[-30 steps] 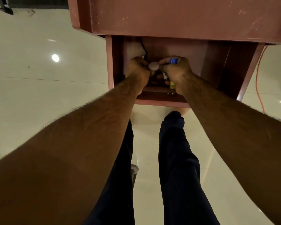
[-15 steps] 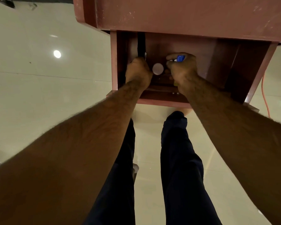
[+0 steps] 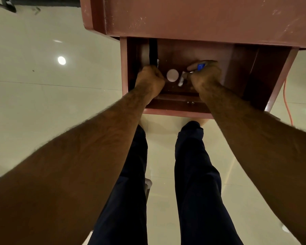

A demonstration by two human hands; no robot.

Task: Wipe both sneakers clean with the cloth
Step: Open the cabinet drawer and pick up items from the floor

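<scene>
Head view, the only one. Both arms reach into an open drawer [image 3: 177,114] under a reddish-brown desk [image 3: 201,18].

Left hand [image 3: 149,78]: fingers curled into a fist at the drawer's left side, just beside a black strap [image 3: 153,52]. Cannot tell whether it grips anything.

Right hand [image 3: 206,76]: thumb and fingers pinch a small blue-capped item [image 3: 200,66]. A pale little tube [image 3: 181,80] shows right at the knuckles. A white round disc [image 3: 172,75] lies between the two hands.

Sneakers and cloth: neither in sight. By my reading the wiping is not begun, and this looks like a hunt for supplies.

Risks: the drawer is dim and cluttered, so the wrong thing may come out. The pinch on the blue-capped item looks slight, so it could slip down among the rest. An orange cable [image 3: 287,103] runs down to the floor beside the desk on the right, and a foot could catch it on stepping away.

Surface, room: glossy cream floor tiles [image 3: 42,112] with a ceiling light mirrored in them [image 3: 61,60]; probably slick underfoot. Dark trouser legs [image 3: 196,174] stand close to the desk.
</scene>
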